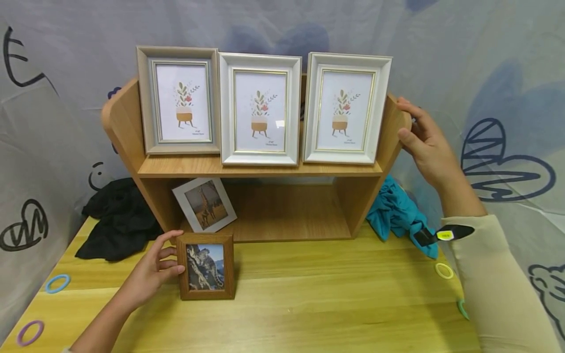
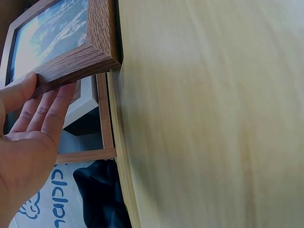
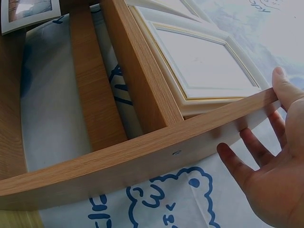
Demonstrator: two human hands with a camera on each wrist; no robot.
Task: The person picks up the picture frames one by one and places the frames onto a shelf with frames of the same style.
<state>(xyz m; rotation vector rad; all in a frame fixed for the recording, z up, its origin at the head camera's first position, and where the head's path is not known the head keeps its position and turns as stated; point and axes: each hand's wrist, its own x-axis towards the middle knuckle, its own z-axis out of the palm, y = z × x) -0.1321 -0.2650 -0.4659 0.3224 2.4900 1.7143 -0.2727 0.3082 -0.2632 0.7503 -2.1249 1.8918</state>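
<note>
A small brown wooden picture frame (image 1: 205, 266) with a leopard photo stands on the table in front of the shelf. My left hand (image 1: 150, 275) pinches its left side, thumb in front and fingers behind, as the left wrist view shows. The two-tier wooden shelf (image 1: 260, 169) stands at the back of the table. Up at the upper right end of the shelf, my right hand (image 1: 425, 142) grips the side panel (image 3: 209, 121), the thumb on its edge and the fingers along its outer face.
Three large frames lean on the upper tier: a beige one (image 1: 182, 149) and two white ones (image 1: 260, 159) (image 1: 342, 157). A tilted white frame (image 1: 205, 203) with a giraffe photo sits lower left. Black cloth (image 1: 119, 220), teal cloth (image 1: 399, 211) and several coloured rings flank the shelf.
</note>
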